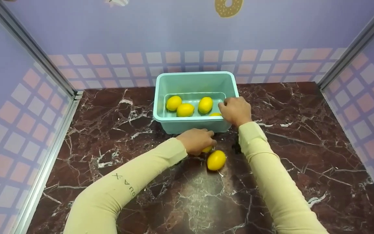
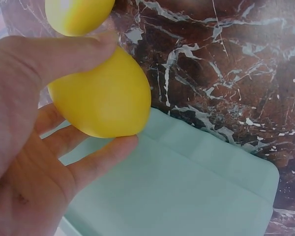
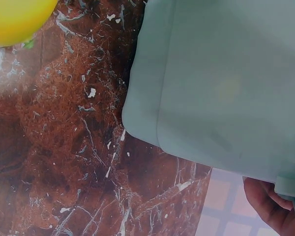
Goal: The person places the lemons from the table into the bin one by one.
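My left hand (image 1: 197,141) pinches a lemon (image 2: 110,98) between thumb and fingertips, just in front of the bin. From the head only a sliver of that lemon shows beyond the fingers. Another lemon (image 1: 216,160) lies on the table beside it, nearer to me. The light green plastic bin (image 1: 190,119) stands upright with several lemons inside, one of them (image 1: 215,114) partly hidden behind the front rim. At the bin's front right corner my right hand (image 1: 237,110) grips the rim, its fingers (image 3: 263,199) curled over the edge in the right wrist view.
The dark red marbled table (image 1: 304,156) extends on both sides of the bin. A lilac back wall (image 1: 125,35) with pink and white squares rises close behind it. Side panels with metal frame strips (image 1: 49,156) bound the table left and right.
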{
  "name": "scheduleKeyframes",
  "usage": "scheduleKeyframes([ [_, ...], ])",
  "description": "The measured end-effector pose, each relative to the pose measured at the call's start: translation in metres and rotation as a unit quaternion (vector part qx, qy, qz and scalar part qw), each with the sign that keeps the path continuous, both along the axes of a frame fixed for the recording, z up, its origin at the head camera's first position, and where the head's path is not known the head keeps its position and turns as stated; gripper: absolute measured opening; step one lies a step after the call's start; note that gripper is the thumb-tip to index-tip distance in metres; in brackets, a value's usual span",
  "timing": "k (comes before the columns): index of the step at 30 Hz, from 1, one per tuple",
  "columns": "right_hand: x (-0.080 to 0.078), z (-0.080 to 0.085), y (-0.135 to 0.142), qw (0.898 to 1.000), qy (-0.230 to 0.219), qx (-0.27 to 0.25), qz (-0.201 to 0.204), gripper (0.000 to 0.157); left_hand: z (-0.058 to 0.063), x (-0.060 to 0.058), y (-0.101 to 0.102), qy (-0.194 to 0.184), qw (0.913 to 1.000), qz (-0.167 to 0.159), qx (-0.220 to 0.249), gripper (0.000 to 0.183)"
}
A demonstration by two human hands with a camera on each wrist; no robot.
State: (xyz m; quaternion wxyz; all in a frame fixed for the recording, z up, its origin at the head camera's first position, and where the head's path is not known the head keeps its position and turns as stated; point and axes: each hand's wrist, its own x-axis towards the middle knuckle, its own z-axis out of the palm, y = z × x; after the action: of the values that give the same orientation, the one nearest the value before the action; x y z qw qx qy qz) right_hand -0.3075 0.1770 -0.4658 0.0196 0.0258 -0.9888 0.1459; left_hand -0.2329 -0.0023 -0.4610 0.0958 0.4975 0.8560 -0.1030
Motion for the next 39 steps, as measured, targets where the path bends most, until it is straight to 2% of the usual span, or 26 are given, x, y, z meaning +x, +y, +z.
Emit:
scheduleKeyframes([
  [8,0.0,0.001,0.0,1.0,0.001,-0.001,0.001,0.043,0.004,-0.002,-0.003,0.007,0.9999,0.003,-0.008,0.036],
  [27,0.0,0.001,0.0,1.0,-0.005,0.003,0.002,0.045,0.021,0.0,-0.005,0.02,0.9996,-0.001,-0.019,0.035],
  [39,0.001,0.001,0.0,1.0,0.009,-0.009,0.001,0.042,0.028,0.0,-0.009,0.035,0.9993,-0.01,0.003,0.03],
])
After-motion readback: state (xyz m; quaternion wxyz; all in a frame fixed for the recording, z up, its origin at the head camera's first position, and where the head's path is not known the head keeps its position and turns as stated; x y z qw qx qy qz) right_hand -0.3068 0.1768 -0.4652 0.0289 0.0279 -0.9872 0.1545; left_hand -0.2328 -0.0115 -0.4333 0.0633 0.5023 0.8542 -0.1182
